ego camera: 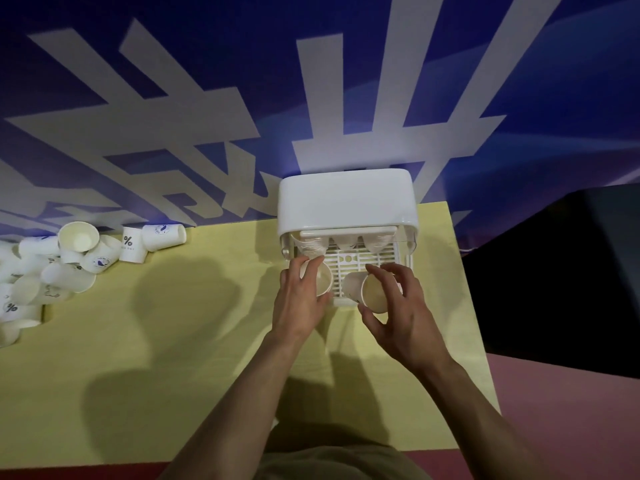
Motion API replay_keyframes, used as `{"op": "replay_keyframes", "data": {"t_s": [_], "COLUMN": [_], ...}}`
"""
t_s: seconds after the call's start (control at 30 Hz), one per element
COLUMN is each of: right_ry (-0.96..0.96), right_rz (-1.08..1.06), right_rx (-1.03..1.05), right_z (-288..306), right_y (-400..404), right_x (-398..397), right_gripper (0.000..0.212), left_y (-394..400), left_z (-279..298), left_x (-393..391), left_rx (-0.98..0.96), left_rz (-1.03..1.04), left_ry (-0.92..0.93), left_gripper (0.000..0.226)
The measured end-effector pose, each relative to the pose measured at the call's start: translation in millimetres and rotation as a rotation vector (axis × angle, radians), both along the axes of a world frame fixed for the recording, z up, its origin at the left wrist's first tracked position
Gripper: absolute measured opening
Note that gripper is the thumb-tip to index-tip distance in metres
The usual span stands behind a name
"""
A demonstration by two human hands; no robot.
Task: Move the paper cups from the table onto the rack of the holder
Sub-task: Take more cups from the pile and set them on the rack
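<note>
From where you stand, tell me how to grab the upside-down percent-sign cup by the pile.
Grip the percent-sign cup round its side wall, coming from above: it stands rim-down, so the narrow closed base faces up and fingers can close round the taper.

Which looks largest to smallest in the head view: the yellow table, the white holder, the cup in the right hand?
1. yellow table
2. white holder
3. cup in the right hand, gripped by the right hand

The gaps in size are plain, so nearness to the camera does not change the order.

dim | soft shadows on table [173,341] | edges distorted
</note>
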State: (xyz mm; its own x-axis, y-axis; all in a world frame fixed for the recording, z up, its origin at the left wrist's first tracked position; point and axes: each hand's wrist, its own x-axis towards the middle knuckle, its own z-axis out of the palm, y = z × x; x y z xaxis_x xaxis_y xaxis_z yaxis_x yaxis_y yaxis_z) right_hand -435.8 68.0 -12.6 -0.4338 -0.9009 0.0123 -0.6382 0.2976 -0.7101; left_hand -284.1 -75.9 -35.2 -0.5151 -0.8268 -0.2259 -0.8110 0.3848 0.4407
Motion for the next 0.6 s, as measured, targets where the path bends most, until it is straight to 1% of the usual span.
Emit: {"op": "replay_keyframes", "data": {"t_s": [0.13, 0.33, 0.5, 0.6], "right_ry": [-0.009, -0.013, 0.004, 0.003], "right_rz": [0.009, 0.021, 0.045, 0.057], "right_rx": [0.013, 0.013, -0.019, -0.029], "right_z": [-2.0, -0.5, 6.6, 11.1], "right_y": [-4.3, -14.7, -28.0, -35.3], "right_x": [-3.3, -3.8, -3.3, -1.7], "right_gripper": [0.063, 0.063, 0.068, 0.067], "left_y": [-3.7, -11.0, -12.4, -12.8], "left_z": [-7.9, -13.4, -17.7, -15.8], "left_x": [-4.9, -10.0, -10.3, -8.7], "left_rx": [0.077, 0.047, 0.069, 0.086], "left_rz": [-0.003, 0.005, 0.01, 0.016], "left_ry": [-0.012, 0.064, 0.07, 0.087], "left_gripper": [0.074, 0.076, 0.08, 0.085]}}
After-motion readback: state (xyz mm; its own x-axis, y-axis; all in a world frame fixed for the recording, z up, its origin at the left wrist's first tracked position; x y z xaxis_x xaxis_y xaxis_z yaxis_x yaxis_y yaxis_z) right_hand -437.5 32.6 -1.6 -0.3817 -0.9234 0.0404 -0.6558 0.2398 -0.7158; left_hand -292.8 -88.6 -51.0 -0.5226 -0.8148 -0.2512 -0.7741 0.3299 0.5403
